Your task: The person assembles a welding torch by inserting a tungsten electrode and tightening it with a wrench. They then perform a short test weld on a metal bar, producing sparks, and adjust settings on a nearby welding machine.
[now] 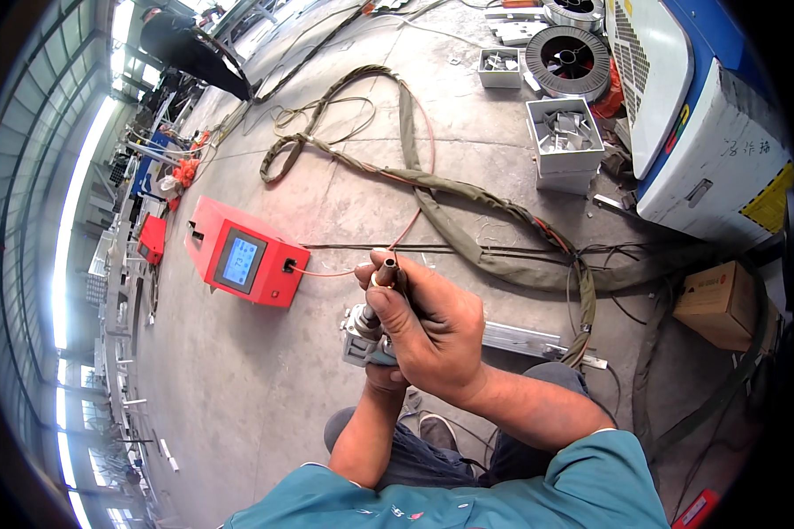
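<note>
In front of my knees, both hands meet around what looks like a welding torch, its grey metal body jutting out to the left. My right hand pinches a brownish tubular nozzle between thumb and fingers at the upper end. Below it, partly covered by the right hand, my left hand is closed around the torch's lower part; most of its fingers are hidden. A red box with a lit screen stands on the floor ahead to the left, and a thin pinkish cable runs from it toward my hands.
Thick sleeved cables loop across the concrete floor. At right are bins of metal pieces, wire spools, a white-and-blue cabinet and a cardboard box. Metal profiles lie by my knee. A person stands far left.
</note>
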Tool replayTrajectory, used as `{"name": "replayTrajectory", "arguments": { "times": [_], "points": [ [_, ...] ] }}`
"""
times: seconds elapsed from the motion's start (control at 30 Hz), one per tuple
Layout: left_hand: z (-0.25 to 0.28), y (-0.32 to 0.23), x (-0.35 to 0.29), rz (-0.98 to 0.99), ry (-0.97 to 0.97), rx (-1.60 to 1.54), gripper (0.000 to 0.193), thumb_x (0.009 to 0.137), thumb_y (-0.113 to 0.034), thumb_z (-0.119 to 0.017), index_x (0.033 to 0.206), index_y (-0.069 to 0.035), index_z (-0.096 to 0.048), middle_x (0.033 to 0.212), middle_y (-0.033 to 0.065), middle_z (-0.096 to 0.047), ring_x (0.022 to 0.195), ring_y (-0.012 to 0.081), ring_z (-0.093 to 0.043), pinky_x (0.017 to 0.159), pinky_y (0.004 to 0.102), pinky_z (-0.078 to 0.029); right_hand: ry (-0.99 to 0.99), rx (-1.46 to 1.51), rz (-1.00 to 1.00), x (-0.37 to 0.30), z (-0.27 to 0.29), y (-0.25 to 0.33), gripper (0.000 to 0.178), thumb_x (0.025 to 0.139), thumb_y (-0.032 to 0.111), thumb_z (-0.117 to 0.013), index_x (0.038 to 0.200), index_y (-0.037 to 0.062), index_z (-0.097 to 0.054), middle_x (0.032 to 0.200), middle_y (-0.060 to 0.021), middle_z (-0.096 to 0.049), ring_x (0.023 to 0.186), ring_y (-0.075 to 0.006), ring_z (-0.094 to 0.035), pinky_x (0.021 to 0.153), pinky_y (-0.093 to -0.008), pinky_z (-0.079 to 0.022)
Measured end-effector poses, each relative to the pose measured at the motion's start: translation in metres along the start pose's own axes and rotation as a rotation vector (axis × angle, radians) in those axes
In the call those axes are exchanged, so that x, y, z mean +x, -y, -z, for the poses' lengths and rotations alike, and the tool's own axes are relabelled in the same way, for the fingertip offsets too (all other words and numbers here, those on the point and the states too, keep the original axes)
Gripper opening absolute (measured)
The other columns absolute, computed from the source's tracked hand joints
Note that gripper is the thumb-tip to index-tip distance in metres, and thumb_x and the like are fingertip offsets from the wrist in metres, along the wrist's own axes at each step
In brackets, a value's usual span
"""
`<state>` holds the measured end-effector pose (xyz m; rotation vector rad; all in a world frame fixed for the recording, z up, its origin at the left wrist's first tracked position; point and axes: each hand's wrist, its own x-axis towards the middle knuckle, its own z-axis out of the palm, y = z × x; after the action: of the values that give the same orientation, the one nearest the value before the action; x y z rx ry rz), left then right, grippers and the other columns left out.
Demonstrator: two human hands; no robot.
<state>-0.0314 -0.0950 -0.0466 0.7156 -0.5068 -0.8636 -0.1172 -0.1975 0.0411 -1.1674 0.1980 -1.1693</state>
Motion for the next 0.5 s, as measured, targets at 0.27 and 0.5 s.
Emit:
{"name": "replayTrajectory", "arguments": {
  "times": [0.27,0.5],
  "points": [
    [0.0011,0.0000,-0.0009,-0.005,-0.004,0.002,0.047,0.065,-0.018,-0.076,0.107,-0.002,-0.060,0.082,0.0061,-0.063,0.068,0.0178,-0.061,0.062,0.0264,-0.049,0.030,0.020,-0.033,0.0000,0.0006,0.0019,0.041,0.097,0.002,-0.068,0.135,-0.0067,-0.056,0.111,-0.0150,-0.073,0.103,-0.0162,-0.070,0.088,-0.0292,-0.057],
    [0.0032,-0.0065,-0.0034,-0.013,-0.012,0.005,0.046,0.065,-0.019,-0.076,0.105,-0.002,-0.060,0.080,0.0055,-0.063,0.067,0.0176,-0.061,0.060,0.0256,-0.049,0.063,-0.011,-0.097,0.0015,0.0055,-0.0037,0.049,0.092,0.008,-0.073,0.136,-0.0052,-0.055,0.113,-0.0153,-0.073,0.099,-0.0187,-0.071,0.087,-0.0308,-0.056]
  ]
}}
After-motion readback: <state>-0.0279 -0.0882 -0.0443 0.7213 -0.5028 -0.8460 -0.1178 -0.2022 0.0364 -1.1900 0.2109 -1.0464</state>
